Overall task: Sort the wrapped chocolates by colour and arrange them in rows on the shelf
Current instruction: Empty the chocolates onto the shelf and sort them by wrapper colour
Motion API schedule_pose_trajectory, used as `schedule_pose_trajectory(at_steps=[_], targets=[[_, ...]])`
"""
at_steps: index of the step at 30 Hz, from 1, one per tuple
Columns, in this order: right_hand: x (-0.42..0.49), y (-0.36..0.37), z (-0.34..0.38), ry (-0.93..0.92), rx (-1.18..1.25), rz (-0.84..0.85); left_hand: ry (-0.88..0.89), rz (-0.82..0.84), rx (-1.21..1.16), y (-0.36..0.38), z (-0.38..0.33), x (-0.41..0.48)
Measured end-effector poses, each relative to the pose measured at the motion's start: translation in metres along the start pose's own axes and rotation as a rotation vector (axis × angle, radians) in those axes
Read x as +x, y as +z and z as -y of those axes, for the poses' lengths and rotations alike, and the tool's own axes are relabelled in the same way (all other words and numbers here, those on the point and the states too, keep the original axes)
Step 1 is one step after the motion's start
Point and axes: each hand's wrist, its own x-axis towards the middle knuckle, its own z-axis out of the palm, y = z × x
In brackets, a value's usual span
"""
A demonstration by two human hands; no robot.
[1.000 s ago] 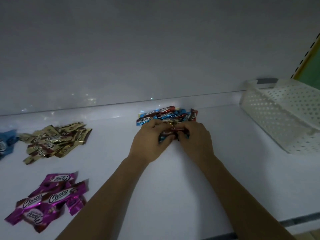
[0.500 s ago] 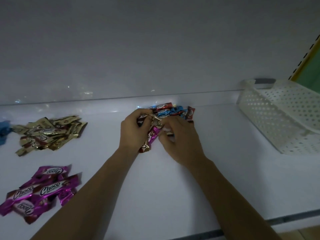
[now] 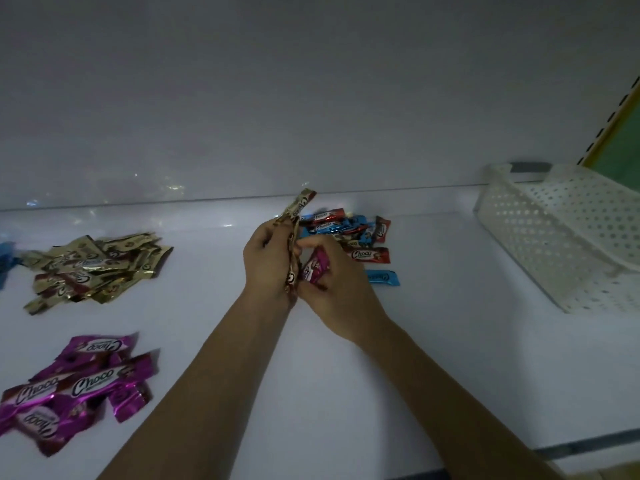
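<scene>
Left hand (image 3: pixel 268 261) grips gold chocolates (image 3: pixel 294 216); right hand (image 3: pixel 332 289) pinches magenta chocolate (image 3: pixel 315 268) beside mixed red-blue heap (image 3: pixel 346 226) at back of shelf (image 3: pixel 346 375). Best handling — one colour per hand, each carried left to gold pile (image 3: pixel 93 268) or magenta pile (image 3: pixel 76 382).

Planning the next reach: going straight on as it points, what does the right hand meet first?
Likely the left hand, which grips gold chocolates close beside it; depth is unclear.

Forearms converge forward; the left hand (image 3: pixel 268 261) grips gold chocolates (image 3: pixel 300 203), and the right hand (image 3: pixel 334 289), touching it, pinches a purple chocolate (image 3: pixel 316 267).
</scene>
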Motion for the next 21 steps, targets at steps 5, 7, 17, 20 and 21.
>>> schedule_pose_trajectory(at_steps=[5,7,17,20,21], targets=[[0.002,-0.001,0.003,0.148,0.263,0.008,-0.226,-0.059,-0.243,0.007,-0.002,0.002],[0.002,0.001,0.006,0.047,0.252,0.031,-0.307,-0.036,-0.377,0.005,-0.008,0.003],[0.009,0.008,0.023,0.05,0.124,0.035,-0.439,0.006,-0.44,-0.001,-0.024,-0.011],[0.02,0.01,0.036,-0.01,-0.187,0.044,-0.424,0.027,-0.409,-0.007,-0.029,-0.015],[0.024,0.012,0.041,-0.02,-0.286,0.024,-0.422,0.031,-0.408,-0.009,-0.032,-0.016]])
